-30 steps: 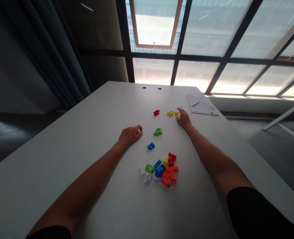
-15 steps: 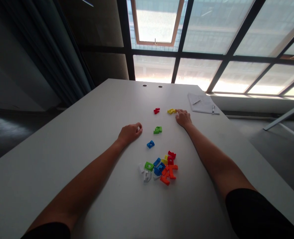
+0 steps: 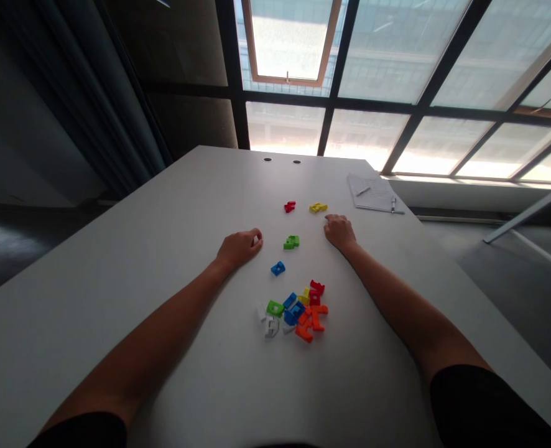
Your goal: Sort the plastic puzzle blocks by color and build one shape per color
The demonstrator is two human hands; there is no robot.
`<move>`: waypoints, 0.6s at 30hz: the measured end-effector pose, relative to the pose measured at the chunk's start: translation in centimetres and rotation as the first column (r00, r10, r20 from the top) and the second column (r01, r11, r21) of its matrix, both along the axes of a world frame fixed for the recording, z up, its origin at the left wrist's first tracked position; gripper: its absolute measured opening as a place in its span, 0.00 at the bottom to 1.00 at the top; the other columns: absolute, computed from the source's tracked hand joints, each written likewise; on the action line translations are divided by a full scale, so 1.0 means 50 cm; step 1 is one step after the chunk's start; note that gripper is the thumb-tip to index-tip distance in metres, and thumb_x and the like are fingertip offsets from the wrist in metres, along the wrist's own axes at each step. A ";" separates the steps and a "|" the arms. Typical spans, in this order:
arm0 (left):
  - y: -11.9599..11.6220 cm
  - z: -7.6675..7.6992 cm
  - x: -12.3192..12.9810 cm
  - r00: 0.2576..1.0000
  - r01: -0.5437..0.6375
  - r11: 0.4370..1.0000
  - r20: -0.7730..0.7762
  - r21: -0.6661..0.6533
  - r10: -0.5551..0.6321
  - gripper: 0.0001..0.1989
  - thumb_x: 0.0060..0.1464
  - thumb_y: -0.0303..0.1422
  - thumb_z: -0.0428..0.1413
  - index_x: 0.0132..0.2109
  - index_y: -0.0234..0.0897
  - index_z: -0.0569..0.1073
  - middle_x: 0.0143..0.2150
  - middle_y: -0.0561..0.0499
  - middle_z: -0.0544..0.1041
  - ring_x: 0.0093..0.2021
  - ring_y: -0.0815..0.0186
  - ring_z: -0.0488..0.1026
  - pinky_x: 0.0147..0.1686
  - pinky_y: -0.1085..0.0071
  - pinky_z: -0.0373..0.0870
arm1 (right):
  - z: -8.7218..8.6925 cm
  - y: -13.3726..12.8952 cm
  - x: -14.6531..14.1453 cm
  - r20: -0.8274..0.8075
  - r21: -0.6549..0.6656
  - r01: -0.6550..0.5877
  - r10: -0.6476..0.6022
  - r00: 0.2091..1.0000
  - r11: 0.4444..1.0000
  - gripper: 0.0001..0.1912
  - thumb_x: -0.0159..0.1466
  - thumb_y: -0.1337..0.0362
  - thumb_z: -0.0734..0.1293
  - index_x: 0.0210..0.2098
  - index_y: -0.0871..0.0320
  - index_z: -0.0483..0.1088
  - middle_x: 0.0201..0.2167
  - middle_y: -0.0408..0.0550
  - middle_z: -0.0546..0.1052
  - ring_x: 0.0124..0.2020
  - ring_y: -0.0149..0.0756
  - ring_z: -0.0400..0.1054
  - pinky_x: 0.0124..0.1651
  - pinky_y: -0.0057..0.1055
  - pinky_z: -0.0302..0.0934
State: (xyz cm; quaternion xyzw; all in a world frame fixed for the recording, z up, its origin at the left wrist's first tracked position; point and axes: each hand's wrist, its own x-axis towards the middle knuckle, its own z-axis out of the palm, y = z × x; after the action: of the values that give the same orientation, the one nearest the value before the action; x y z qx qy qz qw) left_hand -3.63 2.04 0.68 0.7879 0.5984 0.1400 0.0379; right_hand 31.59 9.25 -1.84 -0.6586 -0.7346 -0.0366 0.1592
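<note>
The empty right hand [image 3: 339, 232] rests relaxed, a yellow puzzle piece [image 3: 318, 208] just ahead and leftward; the left hand [image 3: 239, 249] lies loosely curled, farther off, holding nothing visible.

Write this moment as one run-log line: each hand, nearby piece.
left hand: resting, by blue piece | right hand: resting, by yellow piece

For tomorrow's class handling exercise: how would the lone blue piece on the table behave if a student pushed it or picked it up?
The blue plastic piece looks rigid, since its edges stay crisp and square. It is probably light for its size, given the hole through it. Its flat faces suggest it would slide across the white table rather than roll.
</note>
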 end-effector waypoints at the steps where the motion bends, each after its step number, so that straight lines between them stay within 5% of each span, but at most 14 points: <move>1: 0.000 -0.001 0.000 1.000 0.001 1.000 0.000 0.001 -0.001 0.12 0.65 0.44 0.52 0.47 0.47 0.77 0.36 0.52 0.83 0.36 0.59 0.78 0.35 0.68 0.66 | 0.000 -0.021 -0.004 -0.003 -0.001 -0.031 0.031 1.000 1.000 0.20 0.71 0.68 0.60 0.58 0.63 0.75 0.58 0.62 0.79 0.59 0.54 0.69 0.62 0.46 0.62; 5: 0.000 -0.002 -0.001 1.000 0.003 1.000 -0.006 0.004 -0.003 0.13 0.66 0.44 0.51 0.48 0.46 0.77 0.37 0.51 0.83 0.36 0.59 0.78 0.35 0.68 0.66 | -0.003 -0.123 -0.009 -0.069 0.038 -0.273 0.275 0.959 0.961 0.17 0.71 0.69 0.62 0.54 0.58 0.78 0.58 0.58 0.80 0.60 0.51 0.70 0.64 0.46 0.62; 10: 0.000 0.000 0.000 1.000 0.000 1.000 -0.011 0.004 0.000 0.14 0.66 0.44 0.51 0.48 0.46 0.77 0.37 0.51 0.83 0.37 0.58 0.79 0.35 0.68 0.66 | 0.009 -0.234 -0.006 -0.250 0.123 -0.660 0.667 0.702 0.741 0.14 0.71 0.68 0.64 0.50 0.53 0.81 0.54 0.52 0.83 0.57 0.47 0.73 0.63 0.49 0.63; 15: -0.001 0.004 0.000 1.000 0.001 1.000 -0.003 0.011 -0.001 0.13 0.66 0.43 0.52 0.48 0.46 0.78 0.37 0.51 0.83 0.37 0.58 0.79 0.36 0.68 0.68 | 0.032 -0.276 -0.028 -0.522 0.101 -0.860 0.763 0.382 0.500 0.17 0.72 0.69 0.63 0.46 0.50 0.84 0.51 0.49 0.85 0.57 0.43 0.74 0.63 0.46 0.66; 18: -0.002 0.004 0.000 1.000 0.003 1.000 -0.004 0.014 -0.003 0.13 0.66 0.43 0.52 0.49 0.46 0.78 0.37 0.51 0.83 0.37 0.58 0.80 0.37 0.68 0.69 | 0.033 -0.269 -0.033 -0.576 0.019 -0.900 0.741 0.345 0.435 0.20 0.69 0.72 0.62 0.44 0.49 0.85 0.47 0.47 0.86 0.58 0.43 0.73 0.65 0.46 0.66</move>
State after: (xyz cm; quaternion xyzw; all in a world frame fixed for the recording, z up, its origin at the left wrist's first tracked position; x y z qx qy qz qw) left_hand -3.65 1.96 0.88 0.7893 0.5964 0.1425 0.0312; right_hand 29.92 -4.22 -0.18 -0.1905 -0.8914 0.3356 0.2378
